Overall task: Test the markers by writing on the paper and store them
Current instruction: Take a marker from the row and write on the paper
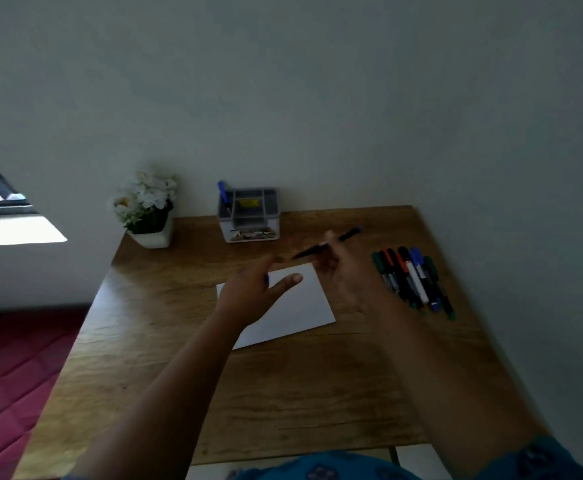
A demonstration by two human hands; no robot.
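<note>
Gripping marker (328,242), right fingers (328,237)

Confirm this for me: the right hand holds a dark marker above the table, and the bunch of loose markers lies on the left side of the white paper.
One detail is wrong. The head view shows the bunch of loose markers lying to the right of the white sheet of paper, near the wooden table's right edge. The right hand does hold a dark marker above the table.
</note>
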